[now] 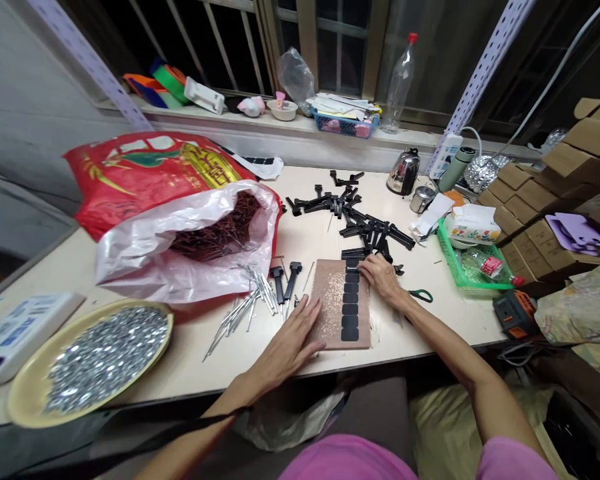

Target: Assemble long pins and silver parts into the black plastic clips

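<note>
Far left: a round yellow tray (pixel 17 393) heaped with small shiny metal bits sits at the table's (pixel 430 327) near edge.
Behind it: a clear plastic bag (pixel 145 250) of dark brown pins lies open against a red printed bag (pixel 130 177).
Centre left: loose metal rods (pixel 247 300) are strewn beside two black handled parts (pixel 285 280).
Left hand (pixel 293 340): flat, fingers spread, pressing the left edge of the brown board (pixel 330 303); it holds nothing.
Board: lies flat between both hands, with a column of black pads (pixel 351 310) along its right side.
Right hand (pixel 383 277): fingers curled at the board's top right corner, touching the topmost pad.
Behind: a pile of black plastic pieces (pixel 360 220).
Right: scissors (pixel 420 295), then a green basket (pixel 453 267).
</note>
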Tool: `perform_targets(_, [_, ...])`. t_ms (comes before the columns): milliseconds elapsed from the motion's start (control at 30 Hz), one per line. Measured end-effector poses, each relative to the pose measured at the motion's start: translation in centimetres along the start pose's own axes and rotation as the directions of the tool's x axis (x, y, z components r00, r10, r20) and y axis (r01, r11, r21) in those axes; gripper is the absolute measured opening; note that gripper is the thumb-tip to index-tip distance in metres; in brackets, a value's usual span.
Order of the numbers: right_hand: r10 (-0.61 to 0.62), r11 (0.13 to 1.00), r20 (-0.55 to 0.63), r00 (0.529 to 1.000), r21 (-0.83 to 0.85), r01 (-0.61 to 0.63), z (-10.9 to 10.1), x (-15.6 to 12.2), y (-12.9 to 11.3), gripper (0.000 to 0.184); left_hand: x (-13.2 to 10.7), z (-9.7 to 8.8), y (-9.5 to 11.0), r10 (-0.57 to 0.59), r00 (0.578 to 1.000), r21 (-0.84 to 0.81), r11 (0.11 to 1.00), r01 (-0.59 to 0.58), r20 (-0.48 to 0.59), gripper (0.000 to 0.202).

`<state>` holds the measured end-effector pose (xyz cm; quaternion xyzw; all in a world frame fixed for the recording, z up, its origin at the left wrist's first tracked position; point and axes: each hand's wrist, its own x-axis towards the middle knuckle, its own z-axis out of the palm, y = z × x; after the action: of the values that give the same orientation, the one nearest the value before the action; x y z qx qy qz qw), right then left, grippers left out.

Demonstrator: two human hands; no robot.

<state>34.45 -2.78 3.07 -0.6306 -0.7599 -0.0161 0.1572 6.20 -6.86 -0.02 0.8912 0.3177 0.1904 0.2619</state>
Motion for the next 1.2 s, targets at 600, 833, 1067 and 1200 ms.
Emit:
perform_targets(600, [-0.378,0.923,0.120,0.918,0.133,0.362,0.1,-1.8,1.0,0.033,-0.1,3.7,-1.0,0.184,0.983,0.476,0.862,-0.175,0.028,0.078])
perform_targets(833, [-0.618,0.774,0.079,0.783,0.234,0.588,0.7,-6.6,-1.6,0.035,0.1,3.5,-0.9,0.114,0.989,0.484,0.863,-0.148,0.099,0.076])
perform_targets(1067, [-0.380,0.789,0.189,0.905,0.578,0.210,-1.8,-7.5,-4.1,0.024,0.2,2.6,-0.4,0.104,0.990,0.433,0.891,-0.136,0.097,0.069])
perform_targets(1200, [-0.152,0.294,0.692,0.706,0.713,-0.636,-2.3,-13.2,-9.1,0.014,-0.7,0.1,-1.2,0.036,0.988,0.373,0.928,0.023,-0.152,0.053])
